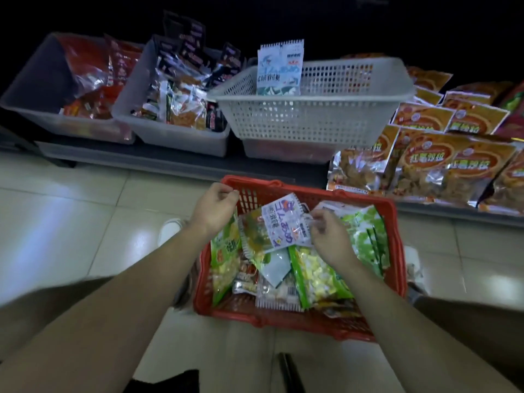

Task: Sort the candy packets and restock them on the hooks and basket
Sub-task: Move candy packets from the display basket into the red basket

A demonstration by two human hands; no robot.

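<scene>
right hand [326,235] pinches the white packet [282,222] over the red basket [397,251]; left hand [214,207] beside it, curled, seemingly empty.

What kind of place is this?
Likely a shop aisle: grey bins of packaged snacks on a low shelf, rows of identical orange packets, a red shopping basket on the tiled floor.

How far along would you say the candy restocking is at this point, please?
Early. Done: one blue-and-white packet stands in the white basket. In hand: the right hand pinches a white-and-purple packet over the red basket; the left hand hovers at its rim. Left: green packets and others lie there unsorted.
</scene>
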